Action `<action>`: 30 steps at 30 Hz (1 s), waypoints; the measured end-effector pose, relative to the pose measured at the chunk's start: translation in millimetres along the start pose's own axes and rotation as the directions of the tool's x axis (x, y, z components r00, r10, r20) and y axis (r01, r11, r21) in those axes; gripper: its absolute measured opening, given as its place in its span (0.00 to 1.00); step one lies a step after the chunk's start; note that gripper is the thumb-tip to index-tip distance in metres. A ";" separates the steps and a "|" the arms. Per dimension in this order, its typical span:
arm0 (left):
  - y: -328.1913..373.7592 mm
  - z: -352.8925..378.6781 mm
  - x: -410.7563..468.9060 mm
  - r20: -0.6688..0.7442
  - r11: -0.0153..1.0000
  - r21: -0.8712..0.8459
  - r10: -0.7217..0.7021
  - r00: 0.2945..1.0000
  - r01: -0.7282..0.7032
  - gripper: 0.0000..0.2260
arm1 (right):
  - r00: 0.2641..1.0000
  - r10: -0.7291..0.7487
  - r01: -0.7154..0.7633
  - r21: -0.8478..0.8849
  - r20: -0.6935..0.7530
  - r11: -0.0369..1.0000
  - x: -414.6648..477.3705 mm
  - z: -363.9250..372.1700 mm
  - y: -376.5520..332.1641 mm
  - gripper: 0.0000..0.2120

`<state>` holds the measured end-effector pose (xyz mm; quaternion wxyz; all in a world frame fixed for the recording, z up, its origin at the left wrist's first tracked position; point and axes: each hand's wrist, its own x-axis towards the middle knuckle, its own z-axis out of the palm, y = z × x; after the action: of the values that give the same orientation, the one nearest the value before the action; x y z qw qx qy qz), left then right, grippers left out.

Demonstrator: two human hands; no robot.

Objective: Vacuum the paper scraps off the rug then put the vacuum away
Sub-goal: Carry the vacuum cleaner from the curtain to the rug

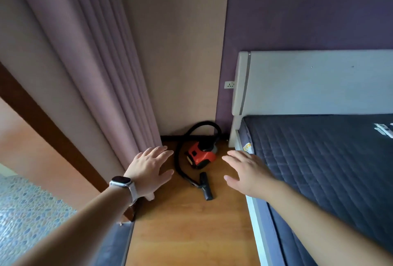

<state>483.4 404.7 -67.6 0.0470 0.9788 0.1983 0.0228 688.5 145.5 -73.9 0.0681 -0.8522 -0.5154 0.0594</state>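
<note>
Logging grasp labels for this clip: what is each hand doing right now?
Left hand: open, fingers spread, holding nothing.
Right hand: open, fingers straight, holding nothing.
The small red canister vacuum with black hose lies untouched.

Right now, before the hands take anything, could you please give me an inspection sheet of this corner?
Surface: wooden floor.
Job's things: red vacuum in the corner, hose curving round it, nozzle lying on the floor; rug and scraps not seen.
Clutter: small white item on the mattress, unclear.
Grippers: left hand and right hand open, reaching toward the vacuum, holding nothing.
Cables: nothing seen; wall socket beside the headboard.
Surroundings: curtain on the left, purple wall behind.
</note>
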 end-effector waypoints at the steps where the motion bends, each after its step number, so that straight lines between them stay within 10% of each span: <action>1: 0.4 2.3 13.8 0.001 1.000 -0.009 -0.011 1.000 0.011 0.29 | 1.000 -0.004 0.004 -0.007 0.011 1.000 15.4 -1.2 10.7 0.30; 15: -125.8 80.9 194.1 0.192 0.979 -0.134 -0.126 0.973 0.153 0.29 | 0.992 -0.030 0.027 0.024 0.122 0.999 261.4 38.0 55.4 0.29; 30: -189.5 147.5 405.6 0.287 0.966 -0.257 0.087 0.954 -0.010 0.29 | 0.965 0.036 -0.030 -0.026 0.258 0.999 445.0 58.1 113.3 0.30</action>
<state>792.9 724.5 -223.0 0.1996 0.9617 0.1602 -0.0977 982.6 491.1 -165.0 -0.0102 -0.8463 -0.5063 0.1654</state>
